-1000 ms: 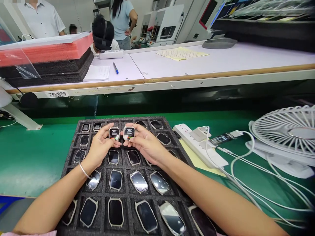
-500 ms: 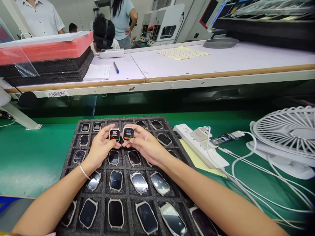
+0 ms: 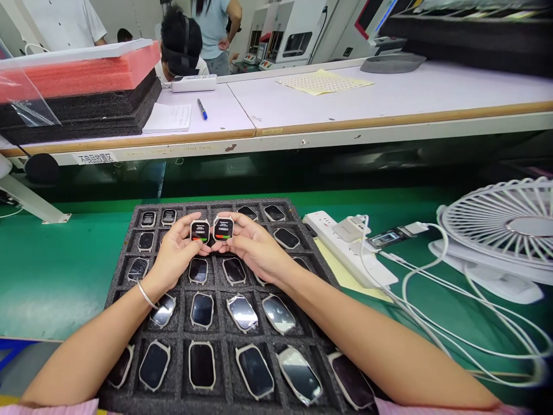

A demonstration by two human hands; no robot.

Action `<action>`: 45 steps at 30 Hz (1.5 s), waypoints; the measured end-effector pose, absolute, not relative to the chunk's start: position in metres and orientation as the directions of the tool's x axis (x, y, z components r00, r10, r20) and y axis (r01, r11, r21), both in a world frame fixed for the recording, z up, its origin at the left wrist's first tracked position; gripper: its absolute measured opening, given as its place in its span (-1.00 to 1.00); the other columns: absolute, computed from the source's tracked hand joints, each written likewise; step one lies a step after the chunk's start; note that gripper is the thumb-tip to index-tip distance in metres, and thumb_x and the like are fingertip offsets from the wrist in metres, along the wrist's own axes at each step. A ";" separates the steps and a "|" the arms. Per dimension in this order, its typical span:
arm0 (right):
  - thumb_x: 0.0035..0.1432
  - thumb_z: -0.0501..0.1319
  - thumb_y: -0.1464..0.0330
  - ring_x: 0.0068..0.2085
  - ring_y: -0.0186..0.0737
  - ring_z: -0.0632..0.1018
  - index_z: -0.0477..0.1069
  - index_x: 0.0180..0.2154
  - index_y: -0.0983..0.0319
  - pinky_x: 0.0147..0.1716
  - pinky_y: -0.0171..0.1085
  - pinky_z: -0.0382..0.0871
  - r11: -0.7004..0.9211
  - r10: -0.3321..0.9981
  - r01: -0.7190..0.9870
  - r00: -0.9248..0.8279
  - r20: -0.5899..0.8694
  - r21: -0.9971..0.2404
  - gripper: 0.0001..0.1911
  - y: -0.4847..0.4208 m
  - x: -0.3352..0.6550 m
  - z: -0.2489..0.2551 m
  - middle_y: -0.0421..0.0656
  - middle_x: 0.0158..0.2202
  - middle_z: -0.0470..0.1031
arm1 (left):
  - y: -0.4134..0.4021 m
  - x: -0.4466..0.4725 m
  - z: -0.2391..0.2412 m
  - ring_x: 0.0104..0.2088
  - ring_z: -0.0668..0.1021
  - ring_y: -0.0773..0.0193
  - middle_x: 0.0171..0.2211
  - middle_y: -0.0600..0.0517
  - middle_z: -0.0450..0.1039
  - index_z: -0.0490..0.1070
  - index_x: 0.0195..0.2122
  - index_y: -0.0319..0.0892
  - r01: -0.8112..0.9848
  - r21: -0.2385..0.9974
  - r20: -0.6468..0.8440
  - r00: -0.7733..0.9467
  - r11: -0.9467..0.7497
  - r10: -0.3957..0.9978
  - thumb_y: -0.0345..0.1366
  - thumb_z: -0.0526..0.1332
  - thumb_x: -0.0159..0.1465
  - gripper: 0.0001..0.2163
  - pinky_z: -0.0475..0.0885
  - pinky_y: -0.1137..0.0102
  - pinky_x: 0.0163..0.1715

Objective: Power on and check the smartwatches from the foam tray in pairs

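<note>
My left hand point(image 3: 175, 253) is closed round a smartwatch case point(image 3: 200, 231) without a strap, its screen lit with text and a red and green bar. Close beside it, my right hand point(image 3: 254, 245) grips a second lit smartwatch case point(image 3: 223, 229), thumb at its lower edge. Both screens face me. Below my hands lies a dark foam tray point(image 3: 218, 369) divided into compartments. Several strapless watches rest in it, most with dark screens, such as one watch point(image 3: 201, 365) at the front. Two watches at the far left, one of them here point(image 3: 148, 219), show lit text. My forearms hide some compartments.
Right of the tray lie a white power strip point(image 3: 345, 248), a small meter point(image 3: 391, 236), loose white cables point(image 3: 436, 314) and a white fan point(image 3: 503, 230). A raised shelf point(image 3: 302, 118) crosses behind, with stacked foam point(image 3: 78, 86) on its left. People are beyond it.
The view has shifted slightly, so the shelf and tray sit a little higher in the picture. Both hands keep their hold on the two watches, and the screens still show the coloured bars.
</note>
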State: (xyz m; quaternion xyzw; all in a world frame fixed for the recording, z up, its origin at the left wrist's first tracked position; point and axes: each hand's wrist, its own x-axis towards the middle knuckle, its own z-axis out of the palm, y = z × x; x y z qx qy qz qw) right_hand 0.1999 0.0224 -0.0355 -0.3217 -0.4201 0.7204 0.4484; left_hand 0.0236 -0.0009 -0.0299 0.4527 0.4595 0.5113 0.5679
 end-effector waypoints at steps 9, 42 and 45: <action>-0.12 0.35 0.49 -0.38 -0.30 0.61 0.42 -0.08 0.15 -0.28 -0.24 0.49 -0.239 0.917 -0.374 -0.389 -0.082 -0.896 -0.51 0.023 0.200 -0.036 -0.24 -0.27 0.58 | -0.001 0.024 -0.029 -0.44 0.61 0.44 -0.11 0.01 0.52 0.34 0.11 -0.15 -0.162 0.984 -0.065 0.059 0.074 0.996 -0.50 0.27 0.07 -0.47 0.55 0.43 -0.30; -0.09 0.32 0.54 -0.35 -0.27 0.61 0.41 -0.06 0.14 -0.25 -0.23 0.49 -0.232 0.913 -0.366 -0.402 -0.071 -0.901 -0.51 0.022 0.201 -0.037 -0.24 -0.26 0.56 | 0.000 0.024 -0.031 -0.44 0.62 0.41 -0.16 0.04 0.52 0.33 0.06 -0.14 -0.148 0.987 -0.046 0.060 0.055 0.997 -0.50 0.29 0.06 -0.50 0.58 0.41 -0.29; -0.09 0.32 0.53 -0.35 -0.26 0.62 0.41 -0.07 0.14 -0.24 -0.22 0.49 -0.233 0.912 -0.364 -0.403 -0.073 -0.902 -0.52 0.022 0.201 -0.037 -0.23 -0.26 0.56 | 0.000 0.024 -0.031 -0.44 0.62 0.41 -0.15 0.03 0.52 0.33 0.06 -0.13 -0.146 0.988 -0.046 0.059 0.055 0.997 -0.50 0.29 0.06 -0.50 0.57 0.41 -0.29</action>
